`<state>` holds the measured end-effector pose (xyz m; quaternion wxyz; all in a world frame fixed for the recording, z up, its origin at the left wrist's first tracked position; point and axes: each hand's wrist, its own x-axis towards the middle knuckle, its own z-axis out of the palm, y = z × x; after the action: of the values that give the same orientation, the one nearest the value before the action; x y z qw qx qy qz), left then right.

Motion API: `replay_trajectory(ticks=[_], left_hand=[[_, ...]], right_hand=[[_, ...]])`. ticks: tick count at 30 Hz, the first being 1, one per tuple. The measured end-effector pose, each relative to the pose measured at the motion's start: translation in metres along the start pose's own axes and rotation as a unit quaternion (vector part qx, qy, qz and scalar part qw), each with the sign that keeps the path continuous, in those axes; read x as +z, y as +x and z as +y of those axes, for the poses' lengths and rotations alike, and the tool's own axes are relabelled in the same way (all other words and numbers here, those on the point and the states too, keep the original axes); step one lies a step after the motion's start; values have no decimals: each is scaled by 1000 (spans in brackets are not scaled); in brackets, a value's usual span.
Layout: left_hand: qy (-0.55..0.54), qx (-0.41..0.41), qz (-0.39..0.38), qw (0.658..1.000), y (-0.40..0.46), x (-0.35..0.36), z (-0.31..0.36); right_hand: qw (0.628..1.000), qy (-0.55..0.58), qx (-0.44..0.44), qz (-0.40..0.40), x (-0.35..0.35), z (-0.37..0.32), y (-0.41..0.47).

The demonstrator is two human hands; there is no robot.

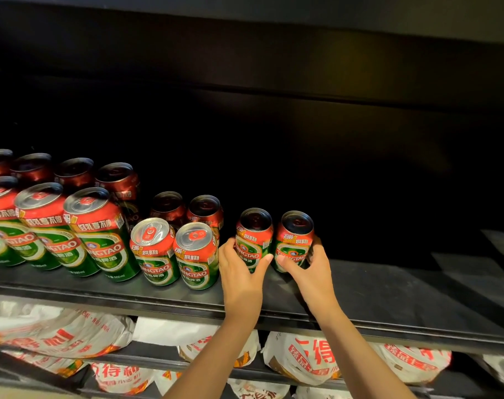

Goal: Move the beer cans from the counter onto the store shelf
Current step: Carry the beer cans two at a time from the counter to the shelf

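At centre frame, a person's left hand and right hand each wrap curled fingers round a short beer can standing upright, side by side, on the black store shelf, right of the stocked cans at left.

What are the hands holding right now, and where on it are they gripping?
Each grips one short beer can by its lower side wall: the left hand holds the left can, the right hand the right can, both upright on the shelf.
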<state>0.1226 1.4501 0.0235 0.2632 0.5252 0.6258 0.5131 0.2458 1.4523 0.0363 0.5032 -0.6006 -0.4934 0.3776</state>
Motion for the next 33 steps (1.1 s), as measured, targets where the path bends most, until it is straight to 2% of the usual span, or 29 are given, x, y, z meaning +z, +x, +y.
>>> replay_trajectory(ticks=[6, 13, 17, 33], left_hand=[[-13, -49, 23, 998, 2, 5, 1], [32, -28, -4, 999, -1, 2, -4], [35, -15, 24, 999, -4, 1, -3], [121, -47, 101, 986, -12, 7, 4]], right_hand=[[1000, 0, -4, -19, -1, -1, -1], [999, -12, -12, -38, -1, 2, 1], [999, -24, -24, -33, -2, 4, 2], [998, 0, -42, -44, 0, 2, 3]])
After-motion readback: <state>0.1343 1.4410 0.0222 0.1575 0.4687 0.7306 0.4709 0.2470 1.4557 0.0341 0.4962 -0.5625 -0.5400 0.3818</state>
